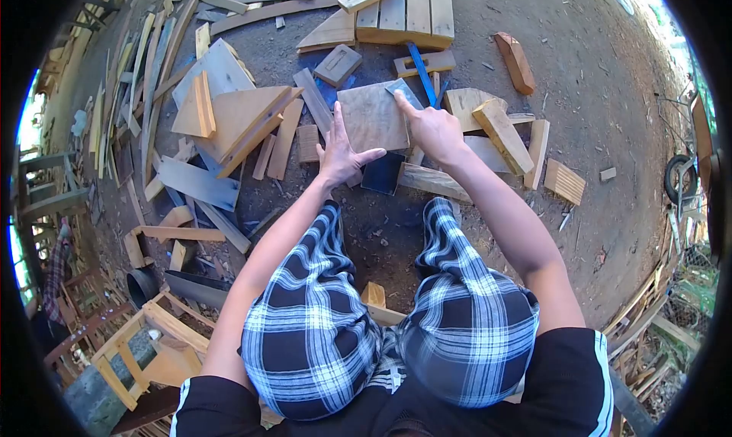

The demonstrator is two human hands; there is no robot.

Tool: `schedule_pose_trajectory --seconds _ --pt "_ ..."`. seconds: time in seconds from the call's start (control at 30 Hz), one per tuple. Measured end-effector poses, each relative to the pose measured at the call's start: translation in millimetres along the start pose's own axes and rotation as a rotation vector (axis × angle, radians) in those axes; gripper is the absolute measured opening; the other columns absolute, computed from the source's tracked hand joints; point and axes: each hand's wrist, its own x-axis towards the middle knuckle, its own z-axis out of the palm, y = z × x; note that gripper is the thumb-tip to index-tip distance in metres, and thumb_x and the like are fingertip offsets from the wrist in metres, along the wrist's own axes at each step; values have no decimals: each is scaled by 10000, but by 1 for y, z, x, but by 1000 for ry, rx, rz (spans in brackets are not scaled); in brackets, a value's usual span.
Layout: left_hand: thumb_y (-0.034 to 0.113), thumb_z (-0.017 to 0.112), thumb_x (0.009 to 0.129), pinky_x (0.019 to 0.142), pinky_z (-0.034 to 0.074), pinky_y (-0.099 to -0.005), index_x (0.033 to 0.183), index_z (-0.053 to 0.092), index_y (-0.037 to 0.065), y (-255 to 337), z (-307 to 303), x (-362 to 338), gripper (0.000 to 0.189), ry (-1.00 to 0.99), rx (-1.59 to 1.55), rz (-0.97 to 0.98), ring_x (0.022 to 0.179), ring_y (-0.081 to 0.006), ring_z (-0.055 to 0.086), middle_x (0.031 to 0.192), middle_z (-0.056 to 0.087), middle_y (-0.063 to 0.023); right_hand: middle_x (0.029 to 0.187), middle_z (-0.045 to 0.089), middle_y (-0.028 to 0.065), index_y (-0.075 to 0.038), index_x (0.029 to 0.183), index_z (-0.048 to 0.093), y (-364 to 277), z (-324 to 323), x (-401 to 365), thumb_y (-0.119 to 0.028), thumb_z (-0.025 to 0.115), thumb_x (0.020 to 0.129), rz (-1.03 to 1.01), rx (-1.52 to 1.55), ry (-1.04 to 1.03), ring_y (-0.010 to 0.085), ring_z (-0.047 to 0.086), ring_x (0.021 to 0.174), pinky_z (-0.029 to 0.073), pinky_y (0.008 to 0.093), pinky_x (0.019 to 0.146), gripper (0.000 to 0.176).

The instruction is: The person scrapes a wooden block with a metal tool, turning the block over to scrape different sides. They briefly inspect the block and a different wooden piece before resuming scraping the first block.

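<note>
A square wooden board [372, 117] lies in front of my knees. My left hand [343, 159] is open against its left side, thumb and fingers spread along the lower left corner. On the board's upper right corner rests a small blue-grey flat piece [405, 92], possibly sandpaper. My right hand [435, 134] presses that piece with the index finger stretched onto it, the other fingers curled in beside the board's right edge. Just below the board is a dark square sheet [382, 174]. A blue strip-like tool [422, 73] stands beyond my right hand.
Wood offcuts surround the board, among them a block [503, 137] at right and stacked panels [236, 124] at left. A slatted wooden piece [404, 14] lies ahead, a wooden hand plane [338, 65] nearer. Long strips [145, 71] cover the left ground; a small wooden frame [145, 353] stands lower left.
</note>
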Motion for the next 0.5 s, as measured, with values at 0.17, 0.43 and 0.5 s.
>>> schedule_pose_trajectory --seconds 0.17,0.43,0.5 --pt "632 821 547 1044 137 -708 1518 -99 160 -2 4 -1 1419 59 -26 49 1386 -400 269 1542 215 -195 735 664 187 -268 1485 287 -5 8 -43 -27 492 829 -29 -53 -3 340 683 670 552 444 572 729" --pt "640 820 542 1049 135 -706 1517 -103 167 0 -5 2 1424 32 5 -1 1381 -396 278 1530 242 -198 712 659 168 -229 1482 301 -1 5 0 -61 498 839 -14 4 81 335 675 640 549 450 557 693" --pt "651 816 542 1048 135 -711 1515 -112 171 -4 3 2 1428 9 -13 15 1379 -406 276 1529 234 -212 701 656 171 -211 1482 303 -5 13 -28 -68 511 839 -20 -53 75 331 672 618 549 444 547 690"
